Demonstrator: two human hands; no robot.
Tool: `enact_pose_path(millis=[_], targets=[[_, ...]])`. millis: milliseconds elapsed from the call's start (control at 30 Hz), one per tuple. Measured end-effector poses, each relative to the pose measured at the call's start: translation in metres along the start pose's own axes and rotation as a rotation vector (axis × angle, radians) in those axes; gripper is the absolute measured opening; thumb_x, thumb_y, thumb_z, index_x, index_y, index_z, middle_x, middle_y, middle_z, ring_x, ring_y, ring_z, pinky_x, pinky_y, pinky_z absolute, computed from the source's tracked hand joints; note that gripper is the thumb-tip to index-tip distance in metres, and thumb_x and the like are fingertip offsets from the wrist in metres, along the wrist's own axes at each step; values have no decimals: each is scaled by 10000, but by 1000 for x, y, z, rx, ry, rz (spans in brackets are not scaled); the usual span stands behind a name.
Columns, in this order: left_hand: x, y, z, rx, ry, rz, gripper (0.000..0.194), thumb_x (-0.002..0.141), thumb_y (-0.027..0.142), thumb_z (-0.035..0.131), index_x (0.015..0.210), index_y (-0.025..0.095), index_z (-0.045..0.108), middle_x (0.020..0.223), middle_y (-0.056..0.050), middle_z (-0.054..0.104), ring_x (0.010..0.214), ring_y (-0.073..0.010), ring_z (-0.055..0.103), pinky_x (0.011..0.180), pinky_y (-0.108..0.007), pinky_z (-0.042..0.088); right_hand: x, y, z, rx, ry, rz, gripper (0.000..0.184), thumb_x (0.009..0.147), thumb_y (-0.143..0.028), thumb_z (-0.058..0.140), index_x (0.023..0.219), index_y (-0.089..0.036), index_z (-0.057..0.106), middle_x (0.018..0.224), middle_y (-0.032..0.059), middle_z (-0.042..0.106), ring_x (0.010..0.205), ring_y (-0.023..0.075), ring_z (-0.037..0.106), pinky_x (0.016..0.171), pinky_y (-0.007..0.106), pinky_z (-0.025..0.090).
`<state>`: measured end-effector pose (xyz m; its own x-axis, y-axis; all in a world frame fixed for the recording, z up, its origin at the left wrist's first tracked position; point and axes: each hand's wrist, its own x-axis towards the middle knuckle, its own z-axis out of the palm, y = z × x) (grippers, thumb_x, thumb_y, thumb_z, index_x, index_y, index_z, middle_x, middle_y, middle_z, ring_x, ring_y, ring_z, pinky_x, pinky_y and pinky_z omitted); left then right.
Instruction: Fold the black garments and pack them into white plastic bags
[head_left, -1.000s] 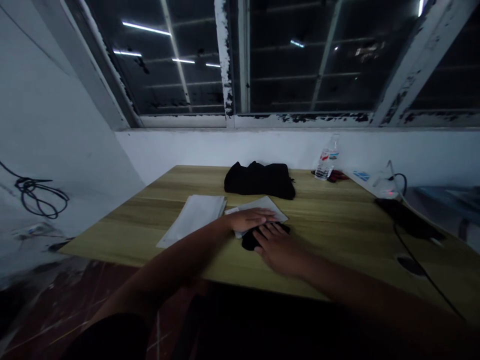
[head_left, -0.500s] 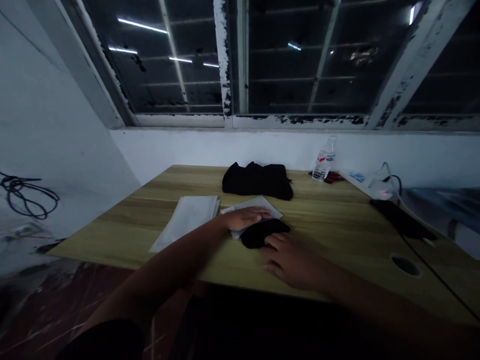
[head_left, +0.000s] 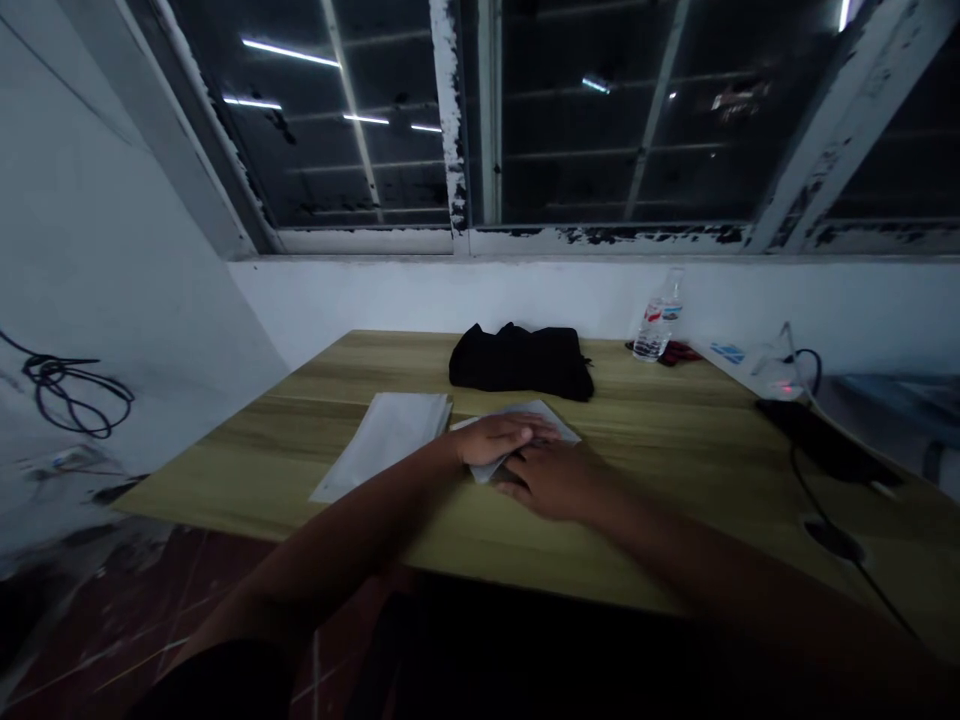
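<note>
A thin grey packet (head_left: 541,408) is laid on the bench (head_left: 645,420), partly covered by the left hand (head_left: 499,438) and just ahead of the right hand (head_left: 555,480). Left hand set flat, fingers extended, nothing seen gripped; right hand partly curled, overlapped with the left fingertips; whether anything is held beneath it cannot be told. Packet judged light, pliable, perhaps slick, easily creased; best taken by the uncovered far edge while pinned under a palm. Compared with the half-second-earlier frame, the right hand has been brought forward to the left; the black item then seen between the hands is now hidden, whether covered or tucked inside being unclear.
</note>
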<state>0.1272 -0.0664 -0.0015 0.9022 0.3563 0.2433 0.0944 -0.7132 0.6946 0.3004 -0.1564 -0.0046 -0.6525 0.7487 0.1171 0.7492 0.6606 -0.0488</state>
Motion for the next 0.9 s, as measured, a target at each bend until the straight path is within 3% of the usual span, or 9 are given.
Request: enact_pose_path(millis=[100,233,333,400,467,533,633,767,900], targets=[[2,-6,3,107,70,36,591,1094,529,271,1391,175,640,1489,-143,596,1493,-244,435,1288,-466,263,0,7,7,27,-18,37,464,1039,-531,473,1286,-209,697,1321,154,689,1209,320,624,1049,493,461],[-7,-9,-9,184,250,-36,638,1082,584,233,1460,201,576,1551,-141,525,1517,-249,394,1290,-458,250,-6,26,-2,-16,116,-25,470,969,-458,624,1338,-170,659,1413,189,606,1354,351,498,1150,534,349],[-22,-10,-27,154,103,8,734,969,676,529,1545,223,476,1621,-156,431,1534,-320,356,1270,-499,276,-13,42,-12,85,156,3,297,913,-256,651,1194,-187,717,1248,130,696,1173,276,610,1016,418,445],[-30,-13,-34,205,-52,-1,990,747,687,803,1562,249,451,1680,-163,324,1548,-390,304,1262,-556,261,-16,49,-16,166,168,81,180,891,-179,617,1015,-204,745,996,63,749,914,207,660,831,330,470],[-33,-16,-36,302,-127,-46,1140,589,658,916,1560,286,450,1706,-153,261,1558,-431,256,1261,-603,226,-16,52,-16,217,249,128,158,885,-170,615,971,-212,740,882,28,745,760,168,637,725,292,440],[-33,-18,-33,375,-107,-34,1115,621,648,906,1568,301,430,1700,-150,279,1553,-426,274,1259,-604,236,-15,51,-14,235,361,109,161,900,-215,637,1024,-208,741,888,27,746,727,157,630,708,284,432],[-29,-15,-28,472,30,60,965,739,648,833,1541,278,447,1637,-167,394,1497,-382,395,1218,-535,354,-13,45,-8,193,426,13,174,937,-283,646,1053,-212,754,920,42,750,767,169,652,709,288,424],[-27,-2,-28,628,191,89,681,790,684,764,1261,216,615,1273,-150,660,1203,-315,624,994,-434,531,-11,39,1,121,463,-47,184,966,-281,626,1061,-235,777,916,37,752,748,152,649,669,277,394],[-26,7,-30,733,318,148,684,793,735,718,1176,178,614,1140,-140,678,1065,-285,649,896,-397,542,-10,38,6,49,538,-21,218,990,-306,610,1111,-251,782,887,28,750,728,146,647,659,278,384]])
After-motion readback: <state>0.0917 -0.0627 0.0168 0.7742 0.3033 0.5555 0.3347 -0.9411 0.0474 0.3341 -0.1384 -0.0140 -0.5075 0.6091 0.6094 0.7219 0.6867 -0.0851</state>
